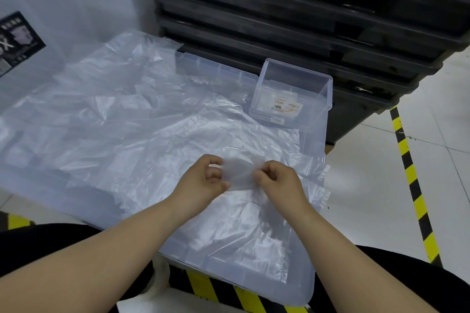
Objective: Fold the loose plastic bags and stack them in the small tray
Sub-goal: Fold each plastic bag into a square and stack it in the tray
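Left fingers (215, 161): curled; the thumb and fingertips of the left hand (203, 180) pinch the left edge of a small folded bag (240, 173).
Right fingers (262, 176): curled the same way; the right hand (277, 180) pinches the bag's right edge.
Folded bag: a milky, layered rectangle of thin film. It is stretched flat between the two hands and touches both sets of fingertips, lifted just above the pile below.
Why held so: likely a pinch at each end stops the slippery film from springing open, ready for one more fold or for carrying over.
Loose bags (127, 114): crumpled clear sheets spread under the hands, running away to the left and far side.
Clear bin (229, 277): a large see-through box under the bags, serving as the work surface.
Small tray (328, 94): clear and open at the top, on the bin's far right corner, well apart from the hands. A label shows through it, and no folded bags can be made out inside.
Why there: probably an easy reach for the right hand.
Behind: black crates (279, 7) stacked beyond the tray.
Floor: striped tape (412, 178), yellow and black, on the right.
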{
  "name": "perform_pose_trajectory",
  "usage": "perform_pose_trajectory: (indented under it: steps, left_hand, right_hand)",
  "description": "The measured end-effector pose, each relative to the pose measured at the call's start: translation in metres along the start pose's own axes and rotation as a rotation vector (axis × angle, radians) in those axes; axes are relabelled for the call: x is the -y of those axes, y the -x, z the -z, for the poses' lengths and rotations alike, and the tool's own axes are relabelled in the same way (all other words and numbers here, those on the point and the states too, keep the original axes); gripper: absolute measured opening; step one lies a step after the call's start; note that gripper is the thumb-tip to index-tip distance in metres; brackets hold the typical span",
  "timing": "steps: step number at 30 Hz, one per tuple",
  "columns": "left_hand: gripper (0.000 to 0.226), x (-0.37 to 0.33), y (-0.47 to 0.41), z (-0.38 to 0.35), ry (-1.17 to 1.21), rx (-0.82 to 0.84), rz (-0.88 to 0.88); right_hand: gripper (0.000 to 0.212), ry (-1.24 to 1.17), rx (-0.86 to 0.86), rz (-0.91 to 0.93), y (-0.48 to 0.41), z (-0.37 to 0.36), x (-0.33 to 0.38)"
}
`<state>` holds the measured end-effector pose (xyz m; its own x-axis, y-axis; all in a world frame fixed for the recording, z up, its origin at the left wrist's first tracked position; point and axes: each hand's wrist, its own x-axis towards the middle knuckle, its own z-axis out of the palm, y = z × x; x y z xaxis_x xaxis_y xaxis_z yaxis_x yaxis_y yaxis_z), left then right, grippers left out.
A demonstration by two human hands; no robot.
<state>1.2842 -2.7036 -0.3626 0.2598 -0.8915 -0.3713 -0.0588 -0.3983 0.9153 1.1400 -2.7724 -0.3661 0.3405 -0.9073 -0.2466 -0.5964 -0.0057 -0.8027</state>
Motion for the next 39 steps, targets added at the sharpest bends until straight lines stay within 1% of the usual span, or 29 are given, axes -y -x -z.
perform_pose_trajectory:
  steps: [2, 5, 9, 11, 12, 13, 15, 16, 17, 18, 20, 21, 23, 25, 27, 28, 29, 30, 31, 32, 33, 35, 37, 38, 39]
  left_hand:
    - [0.03, -0.001, -0.001, 0.0, 0.018, -0.053, 0.051]
    - [0.033, -0.003, -0.001, -0.003, 0.027, -0.098, 0.097]
    - [0.046, -0.004, 0.0, -0.005, 0.079, -0.125, 0.146]
    - [0.054, -0.005, 0.001, -0.002, 0.099, -0.15, 0.171]
    - [0.058, -0.007, 0.002, 0.001, 0.054, -0.15, 0.171]
    - [0.058, -0.008, 0.004, 0.003, -0.055, -0.138, 0.151]
    - [0.052, -0.008, 0.007, 0.008, -0.396, -0.111, 0.045]
    - [0.048, -0.008, 0.009, 0.011, -0.598, -0.147, -0.056]
    - [0.042, -0.006, 0.01, 0.013, -0.789, -0.21, -0.19]
    - [0.037, -0.001, 0.01, 0.013, -0.932, -0.255, -0.339]
    - [0.04, 0.013, 0.006, 0.009, -1.066, -0.283, -0.571]
    - [0.043, 0.021, 0.003, 0.008, -1.119, -0.271, -0.639]
    - [0.047, 0.031, -0.001, 0.005, -1.217, -0.17, -0.614]
    - [0.049, 0.034, -0.002, 0.005, -1.277, -0.043, -0.532]
    - [0.052, 0.035, -0.003, 0.006, -1.297, 0.019, -0.428]
    - [0.056, 0.034, -0.001, 0.007, -1.272, 0.031, -0.373]
    - [0.066, 0.031, 0.0, 0.007, -1.245, 0.042, -0.329]
    - [0.084, 0.029, 0.0, 0.007, -1.24, 0.069, -0.298]
    - [0.1, 0.03, -0.002, 0.008, -1.242, 0.081, -0.314]
    - [0.108, 0.031, -0.002, 0.008, -1.238, 0.091, -0.299]
    - [0.11, 0.031, -0.001, 0.008, -1.255, 0.095, -0.288]
    - [0.111, 0.028, 0.0, 0.007, -1.311, 0.121, -0.286]
    - [0.106, 0.027, 0.0, 0.006, -1.302, 0.111, -0.271]
    - [0.104, 0.029, -0.001, 0.006, -1.299, 0.103, -0.257]
    - [0.104, 0.027, -0.001, 0.006, -1.304, 0.105, -0.248]
  right_hand:
    - [0.035, 0.006, -0.009, -0.01, -0.005, -0.003, 0.002]
    - [0.034, 0.095, -0.001, -0.016, -0.012, -0.008, 0.007]
    - [0.019, 0.302, 0.01, -0.014, -0.016, -0.012, 0.016]
    - [0.021, 0.388, 0.006, -0.008, -0.017, -0.015, 0.02]
    - [0.023, 0.428, 0.011, -0.004, -0.017, -0.016, 0.02]
    - [0.023, 0.456, 0.014, 0.002, -0.017, -0.017, 0.021]
    - [0.024, 0.476, 0.016, 0.008, -0.017, -0.019, 0.021]
    - [0.024, 0.481, 0.011, 0.013, -0.017, -0.02, 0.021]
    - [0.025, 0.493, 0.004, 0.021, -0.017, -0.021, 0.02]
    - [0.025, 0.51, -0.004, 0.029, -0.017, -0.021, 0.02]
    - [0.025, 0.549, -0.012, 0.048, -0.016, -0.024, 0.019]
    - [0.024, 0.56, -0.015, 0.059, -0.016, -0.025, 0.019]
    - [0.024, 0.594, -0.014, 0.083, -0.015, -0.025, 0.02]
    - [0.023, 0.632, -0.014, 0.108, -0.016, -0.028, 0.018]
    - [0.022, 0.687, -0.097, 0.186, -0.014, -0.032, 0.017]
    - [0.024, 0.726, -0.192, 0.27, -0.014, -0.035, 0.016]
    - [0.027, 0.746, -0.262, 0.346, -0.013, -0.039, 0.014]
    - [0.025, 0.771, -0.288, 0.432, -0.012, -0.042, 0.012]
    - [0.027, 0.799, -0.25, 0.49, -0.011, -0.045, 0.011]
    - [0.037, 0.836, -0.19, 0.521, -0.011, -0.048, 0.009]
    - [0.044, 0.861, -0.11, 0.53, -0.011, -0.05, 0.005]
    - [0.055, 0.858, 0.026, 0.473, -0.01, -0.048, 0.006]
    - [0.081, 0.874, 0.149, 0.419, -0.013, -0.044, 0.005]
    - [0.091, 0.879, 0.184, 0.372, -0.012, -0.04, 0.003]
    - [0.096, 0.883, 0.183, 0.339, -0.012, -0.037, 0.0]
